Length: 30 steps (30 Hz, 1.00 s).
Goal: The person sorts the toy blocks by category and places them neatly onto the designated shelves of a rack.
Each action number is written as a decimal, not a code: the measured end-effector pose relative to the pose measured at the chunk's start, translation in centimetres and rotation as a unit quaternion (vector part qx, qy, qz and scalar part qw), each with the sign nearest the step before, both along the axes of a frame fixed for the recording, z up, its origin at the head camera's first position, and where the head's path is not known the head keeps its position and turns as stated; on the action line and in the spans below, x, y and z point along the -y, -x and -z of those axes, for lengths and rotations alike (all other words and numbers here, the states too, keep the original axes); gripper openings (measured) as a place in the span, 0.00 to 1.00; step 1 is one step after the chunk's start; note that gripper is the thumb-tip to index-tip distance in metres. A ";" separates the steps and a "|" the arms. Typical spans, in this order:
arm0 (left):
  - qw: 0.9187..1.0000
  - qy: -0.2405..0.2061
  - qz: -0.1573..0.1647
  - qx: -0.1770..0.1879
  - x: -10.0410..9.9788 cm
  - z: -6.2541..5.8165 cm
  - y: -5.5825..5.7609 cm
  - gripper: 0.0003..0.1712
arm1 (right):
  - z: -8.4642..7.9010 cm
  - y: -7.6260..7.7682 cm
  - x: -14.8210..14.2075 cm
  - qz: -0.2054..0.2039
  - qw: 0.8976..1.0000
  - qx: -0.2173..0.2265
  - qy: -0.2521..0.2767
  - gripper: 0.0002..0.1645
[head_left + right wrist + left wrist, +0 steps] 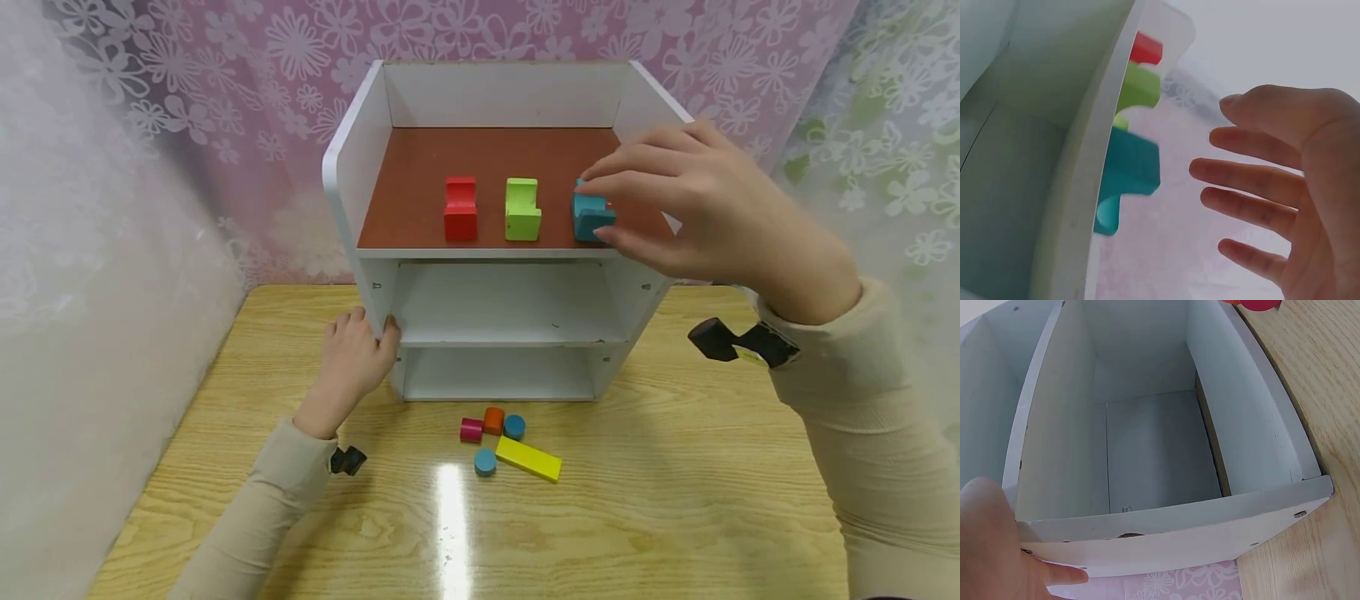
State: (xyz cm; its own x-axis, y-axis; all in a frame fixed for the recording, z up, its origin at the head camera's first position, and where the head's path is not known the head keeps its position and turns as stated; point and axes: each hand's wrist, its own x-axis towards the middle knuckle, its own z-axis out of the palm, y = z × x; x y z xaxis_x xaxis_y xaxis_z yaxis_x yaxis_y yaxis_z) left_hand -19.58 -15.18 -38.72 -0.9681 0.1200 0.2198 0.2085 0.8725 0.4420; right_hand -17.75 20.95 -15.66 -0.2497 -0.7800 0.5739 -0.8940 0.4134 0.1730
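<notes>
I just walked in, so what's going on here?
A person's left hand holds the side of a white shelf unit. The right hand, fingers spread, is beside a blue block, not touching it. A red block and green block line up with it on the top shelf. A yellow block and four small cylinders lie on the wooden table.

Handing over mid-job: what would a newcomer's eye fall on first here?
Probably the red block, lime block and teal block near the front of the brown top shelf. The right hand hovers just off the teal block; the left hand grips the side of the white unit. Below, the yellow bar lies on the table.
</notes>
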 end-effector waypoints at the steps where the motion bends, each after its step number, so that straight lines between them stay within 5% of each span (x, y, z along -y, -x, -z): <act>1: 1.000 0.000 0.000 0.000 0.0 0.0 0.0 0.35 | 0.1 -0.3 0.2 -0.007 1.000 -0.006 0.009 0.30; 17: 1.000 0.002 0.003 0.002 0.1 0.1 -0.1 0.35 | 3.8 -3.5 1.8 -0.082 0.991 -0.031 0.100 0.20; 30: 1.000 -0.002 0.007 0.006 0.2 0.1 0.0 0.35 | 8.2 -4.2 2.6 -0.110 0.990 0.016 0.090 0.18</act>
State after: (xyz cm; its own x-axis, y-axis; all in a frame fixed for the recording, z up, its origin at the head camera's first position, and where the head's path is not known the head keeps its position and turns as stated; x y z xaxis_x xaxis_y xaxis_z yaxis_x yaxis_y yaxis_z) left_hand -19.55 -15.41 -38.85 -0.9688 0.1334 0.2088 0.2160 0.8674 0.4482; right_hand -13.60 18.38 -23.89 -0.1054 -0.7029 0.7035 -0.9698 0.2292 0.0837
